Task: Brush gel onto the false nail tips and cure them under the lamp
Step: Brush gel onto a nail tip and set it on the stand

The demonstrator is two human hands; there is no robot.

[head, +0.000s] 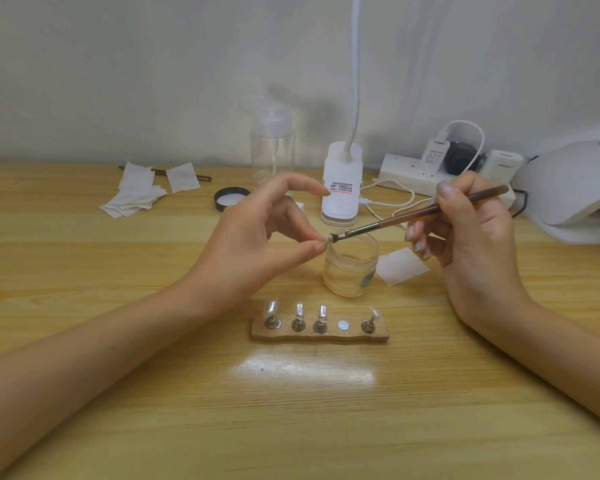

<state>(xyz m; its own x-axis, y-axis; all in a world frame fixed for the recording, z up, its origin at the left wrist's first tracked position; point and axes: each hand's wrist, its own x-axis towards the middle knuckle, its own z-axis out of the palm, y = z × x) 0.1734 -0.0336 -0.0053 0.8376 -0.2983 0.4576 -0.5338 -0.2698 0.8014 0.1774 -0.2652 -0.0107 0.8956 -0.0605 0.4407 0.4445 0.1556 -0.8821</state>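
Note:
My left hand pinches a small nail tip between thumb and finger, just above the open glass gel jar. My right hand grips a brown brush, and its bristle end touches the pinched tip. Near the table's front lies a wooden holder with several metal stands carrying nail tips; one slot shows only a bare white disc. The white curing lamp sits at the far right, partly cut off by the frame.
A clip-on desk lamp stands behind the jar beside a clear pump bottle. A black jar lid, white wipes and another brush lie at back left. A power strip with chargers is at back right. One wipe lies right of the jar.

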